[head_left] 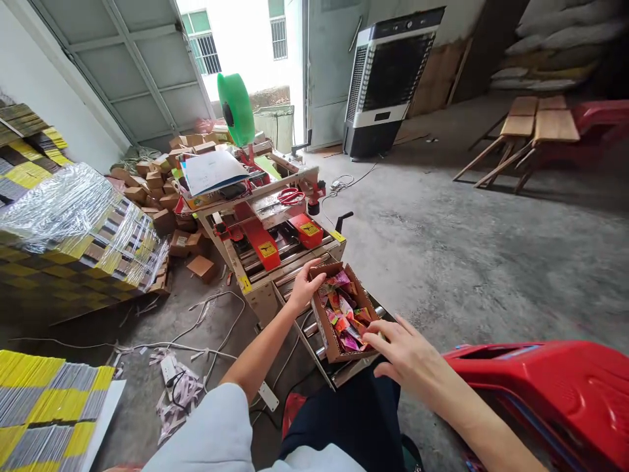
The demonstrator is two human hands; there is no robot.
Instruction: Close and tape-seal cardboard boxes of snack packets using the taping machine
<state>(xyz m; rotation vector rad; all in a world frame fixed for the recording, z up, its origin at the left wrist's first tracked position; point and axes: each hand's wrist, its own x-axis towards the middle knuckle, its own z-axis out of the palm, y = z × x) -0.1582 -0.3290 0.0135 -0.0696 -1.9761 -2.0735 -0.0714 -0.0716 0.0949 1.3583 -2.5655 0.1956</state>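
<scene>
An open cardboard box [322, 331] filled with small colourful packets [344, 314], mostly pink, red and orange, rests on a roller conveyor [310, 329] in front of me. My left hand [305, 288] grips the box at its far left corner, thumb over the edge. Over the near right side of the box is my right hand [400, 351], its fingers spread. Whether its fingertips touch the box edge or the packets, I cannot tell.
Beyond the box stands a carton taping machine [265, 242] with a green tape roll [236, 108]. Small brown cartons [147, 180] are heaped behind it. A red plastic chair [550, 380] is close on my right. Cables [216, 298] cross the floor at left, near film-wrapped stacks [83, 229].
</scene>
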